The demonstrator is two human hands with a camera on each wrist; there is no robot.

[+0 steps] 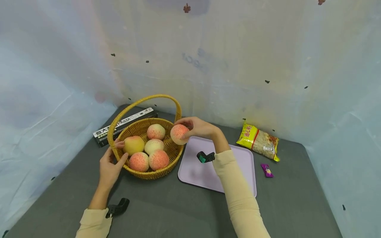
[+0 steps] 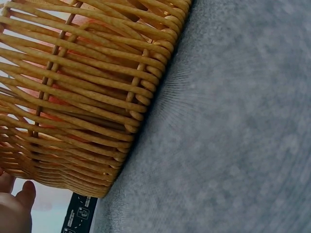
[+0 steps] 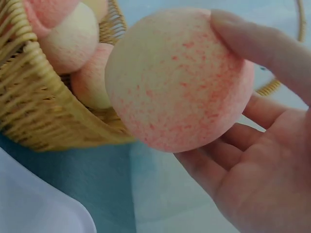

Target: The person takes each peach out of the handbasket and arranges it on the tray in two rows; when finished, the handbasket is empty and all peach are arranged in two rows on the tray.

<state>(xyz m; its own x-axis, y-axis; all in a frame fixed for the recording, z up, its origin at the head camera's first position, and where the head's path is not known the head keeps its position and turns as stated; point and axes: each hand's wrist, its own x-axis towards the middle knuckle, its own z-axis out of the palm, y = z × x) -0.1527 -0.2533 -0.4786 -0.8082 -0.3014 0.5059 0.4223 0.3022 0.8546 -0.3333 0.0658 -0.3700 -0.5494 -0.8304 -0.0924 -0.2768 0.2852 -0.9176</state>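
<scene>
A wicker basket with a tall arched handle stands at the left of the table and holds several pink and cream peaches, one of them yellower. At its left side, my left hand grips the rim by the handle's foot; the left wrist view shows the woven wall close up, with the fingers partly cut off. Over the basket's right edge, my right hand holds a peach between thumb and fingers. In the right wrist view, that peach is beside the basket, above the table.
A lilac tray lies right of the basket, under the right forearm. Behind the basket is a black pasta box. A yellow bag of pasta and a small purple packet lie to the right. Pale sheeting hangs around the table.
</scene>
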